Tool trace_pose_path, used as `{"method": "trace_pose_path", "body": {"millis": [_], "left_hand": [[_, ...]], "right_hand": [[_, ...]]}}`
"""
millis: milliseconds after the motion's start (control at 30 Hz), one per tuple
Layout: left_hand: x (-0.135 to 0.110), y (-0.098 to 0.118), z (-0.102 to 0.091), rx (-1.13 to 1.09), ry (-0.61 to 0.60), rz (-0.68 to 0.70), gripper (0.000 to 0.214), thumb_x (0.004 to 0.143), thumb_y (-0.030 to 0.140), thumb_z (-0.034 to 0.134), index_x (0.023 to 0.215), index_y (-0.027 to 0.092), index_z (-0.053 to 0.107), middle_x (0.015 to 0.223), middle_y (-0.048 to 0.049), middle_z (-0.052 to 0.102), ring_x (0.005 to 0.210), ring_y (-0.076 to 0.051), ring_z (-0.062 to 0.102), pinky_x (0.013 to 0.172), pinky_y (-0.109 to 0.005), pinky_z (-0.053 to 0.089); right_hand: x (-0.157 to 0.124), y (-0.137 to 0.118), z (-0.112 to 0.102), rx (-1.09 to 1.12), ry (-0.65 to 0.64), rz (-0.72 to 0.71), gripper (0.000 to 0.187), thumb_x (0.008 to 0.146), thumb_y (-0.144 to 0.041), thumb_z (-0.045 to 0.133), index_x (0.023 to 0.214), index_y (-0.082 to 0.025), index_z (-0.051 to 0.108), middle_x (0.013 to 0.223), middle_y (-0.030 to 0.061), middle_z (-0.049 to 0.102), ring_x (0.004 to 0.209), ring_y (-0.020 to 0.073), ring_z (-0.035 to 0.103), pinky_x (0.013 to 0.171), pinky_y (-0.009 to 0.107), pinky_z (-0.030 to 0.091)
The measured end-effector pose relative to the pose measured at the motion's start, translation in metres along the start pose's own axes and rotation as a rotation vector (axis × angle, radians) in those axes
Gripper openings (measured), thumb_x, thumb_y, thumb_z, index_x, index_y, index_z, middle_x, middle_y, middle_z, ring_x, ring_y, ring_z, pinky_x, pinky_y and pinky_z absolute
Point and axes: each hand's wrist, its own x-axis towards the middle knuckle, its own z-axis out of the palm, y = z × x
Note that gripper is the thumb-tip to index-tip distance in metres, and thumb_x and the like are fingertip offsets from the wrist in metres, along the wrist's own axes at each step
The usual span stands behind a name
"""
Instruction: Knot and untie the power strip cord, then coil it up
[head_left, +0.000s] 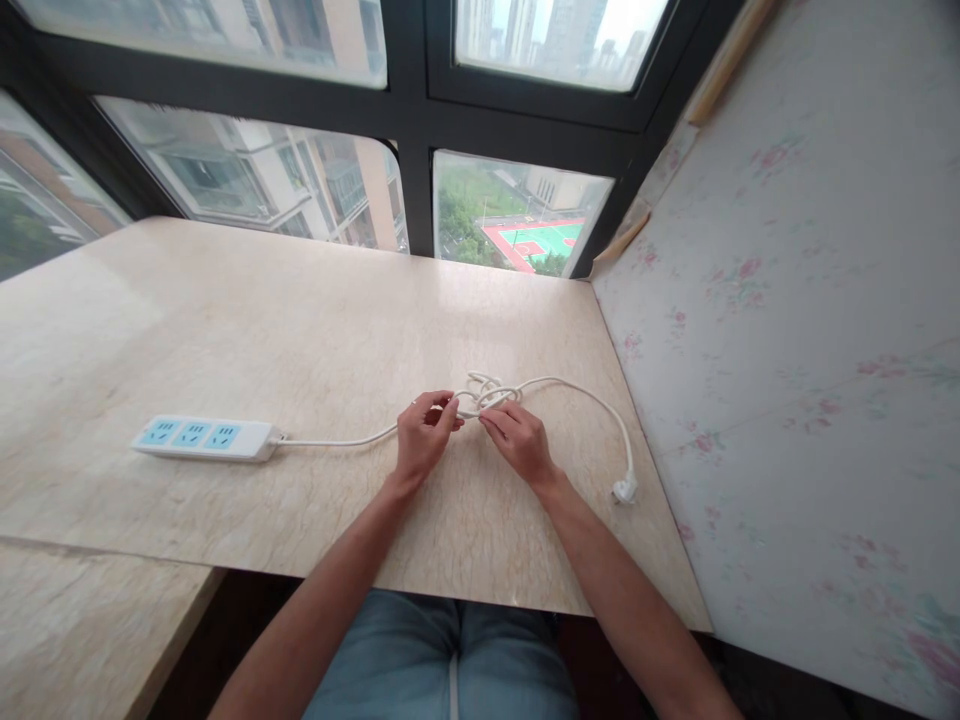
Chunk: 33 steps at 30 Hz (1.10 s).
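Observation:
A white power strip (259,442) with light blue socket panels lies flat on the left of the marble-patterned counter. Its white cord (337,442) runs right into a loose, tangled bundle of loops (491,392). My left hand (426,432) is closed on the left side of that bundle, thumb and fingers pinching the cord. From the other side, my right hand (517,435) pinches the cord at the bundle's lower edge. Past the loops, the cord curves right and down to the white plug (624,489), which rests on the counter. Fingers partly hide the loops.
The marble-patterned counter (315,330) reaches back to dark-framed windows (411,170). A wall with floral paper (787,350) borders it on the right. Near my body is the counter's front edge, with a lower-left counter section (82,620) beside it.

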Motion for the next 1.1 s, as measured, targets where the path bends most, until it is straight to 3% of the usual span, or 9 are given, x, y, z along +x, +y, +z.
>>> {"method": "trace_pose_path", "body": {"millis": [333, 533, 600, 700, 800, 900, 1000, 1100], "left_hand": [[0.004, 0.003, 0.001, -0.175, -0.017, -0.067, 0.032, 0.083, 0.043, 0.063, 0.098, 0.015, 0.061, 0.077, -0.0010, 0.065, 0.060, -0.013, 0.066, 0.056, -0.025, 0.057], [0.010, 0.012, -0.009, -0.372, -0.100, -0.280, 0.039, 0.076, 0.040, 0.069, 0.102, 0.016, 0.053, 0.070, 0.0046, 0.058, 0.060, -0.016, 0.069, 0.059, -0.029, 0.057], [0.012, 0.014, -0.012, -0.426, -0.127, -0.350, 0.042, 0.073, 0.039, 0.071, 0.102, 0.017, 0.052, 0.070, 0.0054, 0.056, 0.055, -0.014, 0.066, 0.048, -0.023, 0.052], [0.015, 0.015, -0.016, -0.480, -0.101, -0.403, 0.038, 0.070, 0.036, 0.071, 0.098, 0.017, 0.054, 0.063, 0.0074, 0.051, 0.042, -0.006, 0.052, 0.034, -0.014, 0.032], [0.018, 0.014, -0.020, -0.499, -0.134, -0.486, 0.035, 0.069, 0.031, 0.071, 0.097, 0.018, 0.055, 0.058, 0.0095, 0.045, 0.035, -0.002, 0.037, 0.033, -0.014, 0.021], [0.021, 0.012, -0.024, -0.426, -0.215, -0.586, 0.038, 0.067, 0.030, 0.071, 0.099, 0.017, 0.057, 0.060, 0.0085, 0.046, 0.035, -0.001, 0.033, 0.034, -0.015, 0.018], [0.022, 0.010, -0.028, -0.280, -0.193, -0.533, 0.041, 0.067, 0.035, 0.072, 0.101, 0.017, 0.058, 0.065, 0.0063, 0.049, 0.037, -0.003, 0.037, 0.035, -0.017, 0.020], [0.019, 0.010, -0.030, -0.020, -0.030, -0.296, 0.040, 0.072, 0.041, 0.070, 0.102, 0.017, 0.059, 0.078, 0.0005, 0.057, 0.048, -0.008, 0.051, 0.041, -0.021, 0.035]], "right_hand": [[0.003, -0.003, -0.002, -0.126, 0.077, 0.042, 0.016, 0.090, -0.021, 0.052, 0.085, -0.022, 0.067, 0.079, 0.0051, 0.067, 0.075, 0.0174, 0.062, 0.067, 0.028, 0.045], [0.002, 0.003, -0.003, -0.152, 0.143, 0.101, 0.010, 0.087, -0.019, 0.055, 0.083, -0.021, 0.064, 0.076, 0.0036, 0.065, 0.065, 0.0146, 0.059, 0.060, 0.025, 0.043], [0.002, 0.004, -0.003, -0.148, 0.147, 0.106, 0.009, 0.085, -0.018, 0.056, 0.083, -0.021, 0.064, 0.076, 0.0034, 0.065, 0.064, 0.0141, 0.059, 0.059, 0.025, 0.042], [0.002, 0.002, -0.002, -0.143, 0.141, 0.127, 0.008, 0.084, -0.017, 0.057, 0.082, -0.021, 0.063, 0.076, 0.0030, 0.064, 0.064, 0.0138, 0.058, 0.057, 0.024, 0.040], [0.002, 0.002, -0.001, -0.129, 0.142, 0.152, 0.007, 0.082, -0.017, 0.057, 0.080, -0.021, 0.062, 0.076, 0.0026, 0.064, 0.063, 0.0133, 0.057, 0.057, 0.023, 0.040], [0.002, 0.003, -0.001, -0.099, 0.135, 0.169, 0.007, 0.081, -0.016, 0.057, 0.080, -0.021, 0.062, 0.077, 0.0026, 0.065, 0.061, 0.0126, 0.057, 0.057, 0.023, 0.041], [0.002, 0.004, -0.001, -0.058, 0.121, 0.189, 0.007, 0.081, -0.016, 0.057, 0.079, -0.021, 0.062, 0.077, 0.0025, 0.064, 0.059, 0.0123, 0.056, 0.057, 0.023, 0.043], [0.002, 0.004, -0.001, -0.013, 0.120, 0.208, 0.007, 0.080, -0.016, 0.058, 0.078, -0.021, 0.061, 0.076, 0.0021, 0.062, 0.058, 0.0120, 0.056, 0.056, 0.023, 0.044]]}}
